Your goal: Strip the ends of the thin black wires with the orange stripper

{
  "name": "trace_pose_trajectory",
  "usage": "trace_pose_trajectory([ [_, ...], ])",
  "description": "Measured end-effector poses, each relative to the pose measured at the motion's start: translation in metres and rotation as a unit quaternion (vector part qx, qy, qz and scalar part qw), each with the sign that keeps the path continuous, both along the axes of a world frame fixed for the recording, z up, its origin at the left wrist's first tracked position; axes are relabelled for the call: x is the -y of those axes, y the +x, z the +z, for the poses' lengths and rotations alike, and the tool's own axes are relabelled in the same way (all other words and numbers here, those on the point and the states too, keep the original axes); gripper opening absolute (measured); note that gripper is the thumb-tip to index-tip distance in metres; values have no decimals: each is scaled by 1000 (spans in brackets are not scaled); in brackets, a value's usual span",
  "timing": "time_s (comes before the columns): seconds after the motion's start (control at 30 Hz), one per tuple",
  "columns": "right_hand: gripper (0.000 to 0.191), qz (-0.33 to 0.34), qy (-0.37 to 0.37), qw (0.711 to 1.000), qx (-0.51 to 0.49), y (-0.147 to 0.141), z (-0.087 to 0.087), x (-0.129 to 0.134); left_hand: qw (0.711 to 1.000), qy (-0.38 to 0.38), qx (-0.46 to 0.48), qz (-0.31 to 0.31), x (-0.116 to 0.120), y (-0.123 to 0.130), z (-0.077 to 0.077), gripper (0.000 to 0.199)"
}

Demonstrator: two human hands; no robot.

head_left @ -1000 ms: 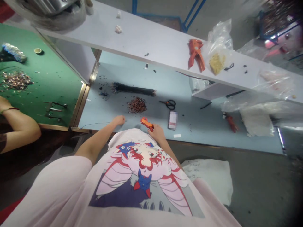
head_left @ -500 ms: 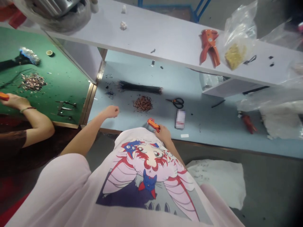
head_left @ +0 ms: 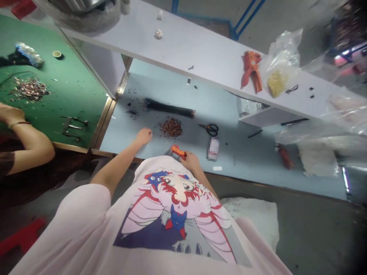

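Observation:
My right hand is wrapped around an orange wire stripper close to the bench's front edge, its head pointing left. My left hand is closed, fingers curled, just above the blue bench mat; anything pinched in it is too small to make out. Between and beyond my hands lies a pile of small copper-coloured pieces. Behind that pile, a bundle of black wires with copper-coloured ends lies sideways. Black-handled scissors rest to the right of the pile.
A blurred-out, phone-like rectangle lies below the scissors. The raised white shelf crosses behind, carrying an orange plier-like tool and plastic bags. At left, a co-worker's arm reaches over a green mat with another scrap pile.
My left hand has moved right, closer to the copper-coloured pile and the wire stripper. My right hand has shifted slightly left with the tool. The camera view has tilted a little.

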State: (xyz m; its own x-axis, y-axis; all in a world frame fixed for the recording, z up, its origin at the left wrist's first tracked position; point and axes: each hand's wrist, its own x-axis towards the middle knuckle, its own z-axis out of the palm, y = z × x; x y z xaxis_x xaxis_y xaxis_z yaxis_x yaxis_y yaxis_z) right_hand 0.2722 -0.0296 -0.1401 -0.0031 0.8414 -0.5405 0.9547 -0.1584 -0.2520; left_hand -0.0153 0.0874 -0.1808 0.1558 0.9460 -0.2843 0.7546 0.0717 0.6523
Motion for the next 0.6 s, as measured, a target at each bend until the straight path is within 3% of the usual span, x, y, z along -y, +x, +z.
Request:
trace_pose_trajectory([
  [0.13, 42, -37, 12, 999, -6, 8, 5, 9, 995, -69, 27, 60, -31, 41, 6, 36],
  [0.27, 39, -98, 18, 994, -50, 14, 10, 20, 986, -85, 87, 118, -28, 63, 15, 24],
  [0.37, 36, -139, 19, 983, -121, 12, 13, 24, 972, -72, 154, 161, -17, 64, 28, 21],
  [0.5, 38, -160, 40, 956, -241, -2, 26, 15, 947, -68, 254, 184, -1, 48, 61, 32],
  [0.57, 42, -168, 44, 929, -326, -14, 39, 5, 936, -58, 293, 188, 9, 38, 82, 37],
  [0.6, 43, -180, 35, 902, -391, -21, 47, -1, 931, -51, 308, 188, 14, 33, 92, 39],
])
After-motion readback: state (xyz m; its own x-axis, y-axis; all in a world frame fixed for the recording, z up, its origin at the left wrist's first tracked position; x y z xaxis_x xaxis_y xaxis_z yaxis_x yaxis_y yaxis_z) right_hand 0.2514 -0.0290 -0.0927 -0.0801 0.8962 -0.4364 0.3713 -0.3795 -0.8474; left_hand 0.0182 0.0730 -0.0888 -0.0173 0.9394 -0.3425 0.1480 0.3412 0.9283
